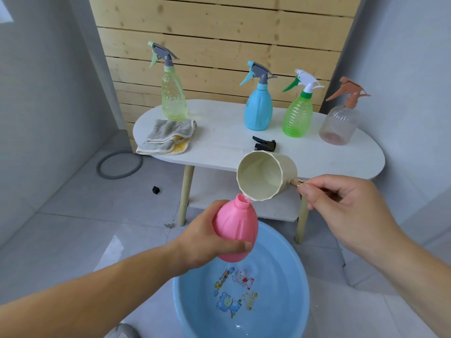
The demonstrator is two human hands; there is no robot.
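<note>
The left hand (207,236) wraps round the belly of a pink bottle (235,228) — fingers behind it, thumb curled across the front near the base. The bottle is tilted, cap off, its open neck up against the lower rim of a cream cup (267,175). The right hand (341,203) pinches the cup's handle between thumb and curled fingers — the cup lies tipped on its side, mouth toward the camera. Both are held above a blue basin (296,276) of water on the floor.

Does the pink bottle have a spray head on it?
No, the neck of the pink bottle is open, and a black spray head lies on the table.
</note>
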